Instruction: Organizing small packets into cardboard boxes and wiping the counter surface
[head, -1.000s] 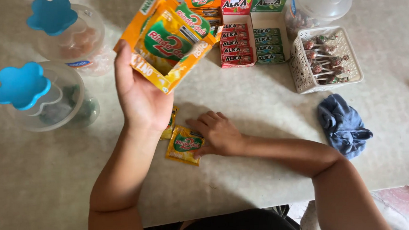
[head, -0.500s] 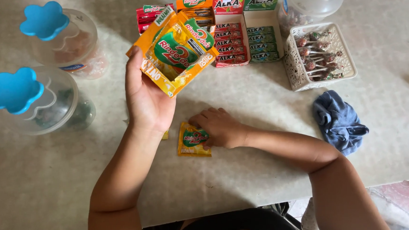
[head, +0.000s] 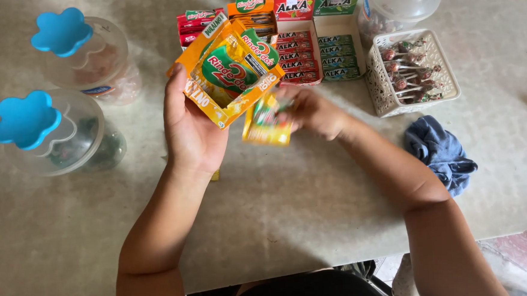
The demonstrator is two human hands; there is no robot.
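Observation:
My left hand (head: 191, 129) holds up an open orange cardboard box (head: 223, 72) filled with yellow and green sachets, tilted toward me above the table. Just right of the box, my right hand (head: 312, 110) pinches one small yellow and green sachet (head: 266, 122) by its edge, lifted off the table and blurred. A sliver of another yellow sachet (head: 215, 176) shows on the table under my left wrist.
Two clear jars with blue flower-shaped lids (head: 60, 32) (head: 26, 118) stand at the left. Red and green candy display boxes (head: 321, 43) sit at the back, beside a white basket of lollipops (head: 446, 75), another clear jar (head: 403, 2) and a crumpled blue cloth (head: 441, 151).
My right hand has picked a sachet up from the table and raised it toward the orange box. My left hand still holds the box, slightly shifted.

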